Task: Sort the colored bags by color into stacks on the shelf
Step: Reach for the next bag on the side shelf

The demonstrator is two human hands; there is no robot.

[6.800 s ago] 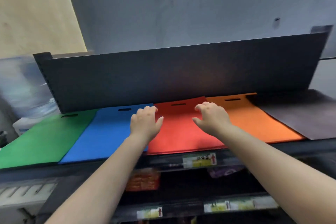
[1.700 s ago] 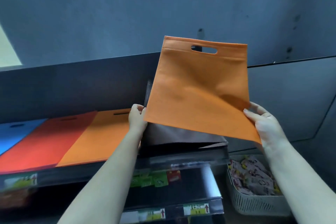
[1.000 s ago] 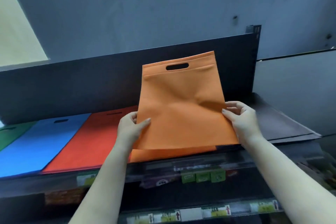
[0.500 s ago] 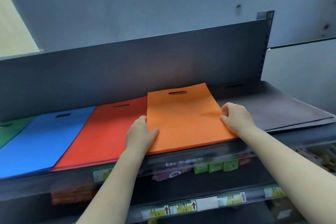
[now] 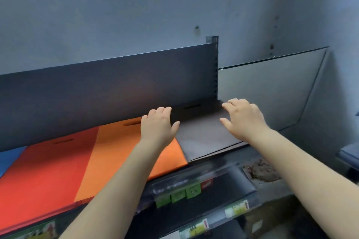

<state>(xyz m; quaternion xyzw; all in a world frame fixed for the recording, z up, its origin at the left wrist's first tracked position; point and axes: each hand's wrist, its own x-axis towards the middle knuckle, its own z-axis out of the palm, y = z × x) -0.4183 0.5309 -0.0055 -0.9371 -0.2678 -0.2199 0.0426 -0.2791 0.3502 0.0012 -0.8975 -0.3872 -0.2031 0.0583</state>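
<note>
From my remote feed, both hands reach to the dark bags (image 5: 202,134) at the right end of the shelf (image 5: 213,163). The left hand (image 5: 158,125) lies at the stack's left edge, fingers bent over it, thumb out; the right hand (image 5: 242,117) spreads loosely over its right side. I cannot tell whether either one grips. Beside it lie the orange bags (image 5: 120,153), red bags (image 5: 46,169) and a blue bag (image 5: 8,156), flat.

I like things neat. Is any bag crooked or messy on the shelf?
Mostly neat. The dark brown stack looks slightly uneven: a lower layer pokes out along its front edge. Both hands, left and right, are over it. The orange and red bags lie flat.
</note>
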